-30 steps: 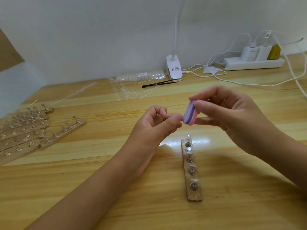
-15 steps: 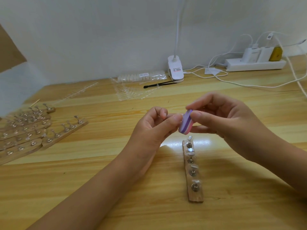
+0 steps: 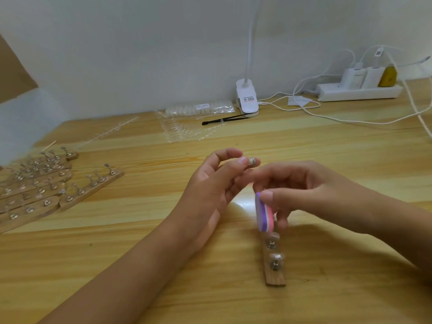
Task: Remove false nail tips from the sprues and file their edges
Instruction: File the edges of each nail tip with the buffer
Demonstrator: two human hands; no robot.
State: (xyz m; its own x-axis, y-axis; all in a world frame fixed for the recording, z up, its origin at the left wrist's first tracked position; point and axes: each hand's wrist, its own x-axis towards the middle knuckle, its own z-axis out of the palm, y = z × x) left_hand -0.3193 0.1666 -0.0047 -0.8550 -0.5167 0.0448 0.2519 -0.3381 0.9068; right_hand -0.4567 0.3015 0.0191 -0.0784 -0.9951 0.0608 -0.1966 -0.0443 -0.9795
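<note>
The left hand's (image 3: 210, 183) thumb and forefinger pinch a small clear nail tip (image 3: 252, 162), most of it hidden between the fingers, with only a pale end showing past them. The other fingers are loosely curled. The right hand (image 3: 311, 190) grips a purple-and-pink filing block (image 3: 264, 213), thumb on its upper end and fingers behind, so the block hangs nearly upright.

The tip lies at about 12 o'clock from the block, near it but not touching, so no filing is happening at this instant. I judge this to be a pause in the filing step. To file well, lift the block so its flat face meets the tip's exposed edge. Hold the tip close to that edge so it neither bends nor springs out, and use light, even strokes.

At 6 o'clock from the block, just below it, a wooden strip (image 3: 275, 274) of metal studs lies on the table (image 3: 327, 141). More studded strips (image 3: 46, 190) sit well apart at 9 o'clock from the left hand, and clear sprues (image 3: 180, 133) lie at about 11 o'clock
</note>
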